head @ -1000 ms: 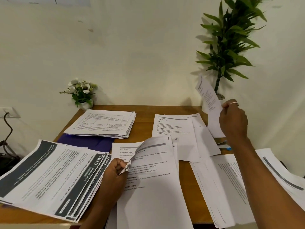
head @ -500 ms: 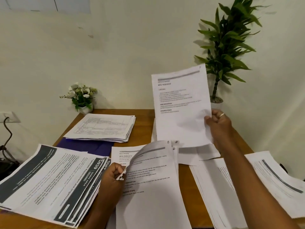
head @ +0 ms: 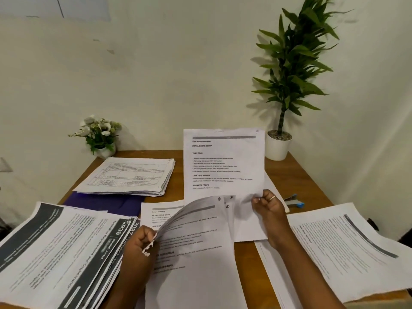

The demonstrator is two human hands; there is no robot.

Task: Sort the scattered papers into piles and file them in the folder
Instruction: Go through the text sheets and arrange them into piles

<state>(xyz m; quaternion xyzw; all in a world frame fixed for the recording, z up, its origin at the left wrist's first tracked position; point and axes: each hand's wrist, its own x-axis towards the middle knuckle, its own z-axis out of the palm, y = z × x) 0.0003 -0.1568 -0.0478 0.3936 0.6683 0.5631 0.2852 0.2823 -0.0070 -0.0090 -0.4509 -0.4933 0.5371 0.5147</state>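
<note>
With the right hand (head: pixel 268 206) I pinch the lower corner of one upright sheet (head: pixel 223 166). The left hand (head: pixel 139 241) pinches the torn corner of the top page (head: pixel 191 221), lifted off the centre pile (head: pixel 196 275). Read the heading first, match it to a pile, then lay the sheet down square. The purple folder (head: pixel 107 202) lies flat beneath the far-left pile (head: pixel 131 175).

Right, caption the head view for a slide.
Right hand holds up a printed sheet; left hand grips curled-back pages over the table.
</note>
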